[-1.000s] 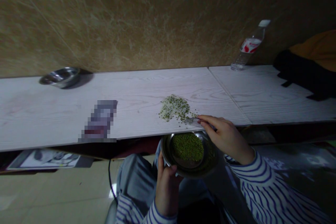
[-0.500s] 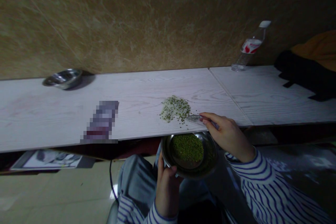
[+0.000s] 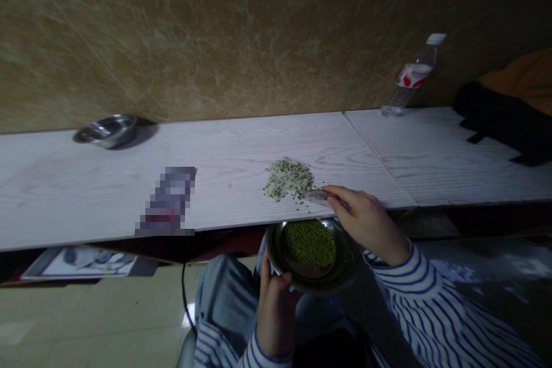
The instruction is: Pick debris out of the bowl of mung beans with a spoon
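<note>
My left hand (image 3: 277, 305) grips the near left rim of a metal bowl (image 3: 276, 273), held just below the table's front edge. Green mung beans (image 3: 311, 243) cover much of the bowl's bottom. Between the thumb and fingers of my right hand (image 3: 366, 219) is a spoon (image 3: 314, 196), its grey end pointing left. That end lies low at the lower right side of a loose pile (image 3: 288, 178) of white grains, which look like rice, mixed with green beans. A few stray beans are scattered around the pile.
A second metal bowl (image 3: 108, 131) stands by the wall at the left. A blurred-out flat item (image 3: 170, 198) lies near the white table's (image 3: 228, 167) front edge. To the right are a plastic bottle (image 3: 411, 77) and a black and orange bag (image 3: 495, 109).
My right hand and the spoon have shifted slightly left, bringing the spoon's end along the pile's lower edge. My left hand holds the bowl in nearly the same place.
</note>
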`<move>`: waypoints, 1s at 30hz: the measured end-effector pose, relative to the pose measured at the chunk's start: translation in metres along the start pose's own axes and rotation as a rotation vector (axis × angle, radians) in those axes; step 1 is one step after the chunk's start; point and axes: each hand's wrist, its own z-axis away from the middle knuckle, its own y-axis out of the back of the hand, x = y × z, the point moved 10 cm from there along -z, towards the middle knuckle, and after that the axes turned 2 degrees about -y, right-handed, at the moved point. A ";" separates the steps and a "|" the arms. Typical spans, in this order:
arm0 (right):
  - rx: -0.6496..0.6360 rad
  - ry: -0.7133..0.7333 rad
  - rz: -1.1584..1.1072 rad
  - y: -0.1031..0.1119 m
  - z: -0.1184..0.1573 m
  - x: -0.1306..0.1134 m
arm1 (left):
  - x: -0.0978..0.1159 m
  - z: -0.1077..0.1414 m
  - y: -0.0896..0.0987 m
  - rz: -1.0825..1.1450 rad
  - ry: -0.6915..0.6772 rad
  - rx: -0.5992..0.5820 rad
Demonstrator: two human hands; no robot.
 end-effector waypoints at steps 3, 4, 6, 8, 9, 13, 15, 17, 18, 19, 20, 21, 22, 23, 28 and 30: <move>-0.008 -0.008 -0.011 -0.002 -0.002 0.001 | -0.003 -0.003 0.003 -0.005 -0.005 0.007; -0.012 -0.008 -0.017 -0.002 -0.003 0.001 | -0.004 -0.004 0.004 -0.009 -0.008 0.009; -0.021 -0.007 -0.028 -0.004 -0.004 0.000 | -0.005 -0.006 0.005 -0.019 -0.015 0.018; -0.024 -0.005 -0.034 -0.005 -0.005 -0.001 | -0.004 -0.006 0.006 -0.022 -0.020 0.030; -0.025 -0.003 -0.035 -0.006 -0.005 -0.001 | -0.004 -0.006 0.007 -0.021 -0.022 0.037; -0.027 0.004 -0.027 -0.007 -0.006 -0.003 | -0.004 -0.005 0.009 -0.015 -0.018 0.051; -0.033 0.014 -0.028 -0.008 -0.007 -0.004 | -0.004 -0.006 0.009 -0.017 -0.011 0.050; -0.037 0.022 -0.035 -0.009 -0.009 -0.006 | -0.004 -0.007 0.009 -0.022 -0.008 0.049; -0.039 0.025 -0.041 -0.010 -0.010 -0.006 | -0.004 -0.007 0.009 -0.026 -0.009 0.048; -0.041 0.027 -0.050 -0.011 -0.011 -0.007 | -0.004 -0.007 0.009 -0.031 -0.011 0.047; -0.044 0.031 -0.060 -0.012 -0.012 -0.007 | -0.003 -0.007 0.010 -0.036 -0.014 0.051; -0.047 0.037 -0.069 -0.013 -0.013 -0.008 | -0.002 -0.008 0.010 -0.039 -0.017 0.056; -0.052 0.046 -0.076 -0.014 -0.014 -0.009 | -0.002 -0.008 0.011 -0.041 -0.018 0.061; -0.056 0.054 -0.080 -0.015 -0.015 -0.010 | -0.001 -0.008 0.011 -0.043 -0.018 0.065; -0.110 0.091 -0.075 -0.015 -0.015 -0.014 | 0.004 -0.006 0.010 -0.050 -0.026 0.057; -0.139 0.106 -0.084 -0.014 -0.013 -0.016 | 0.008 -0.004 0.007 -0.037 -0.035 0.041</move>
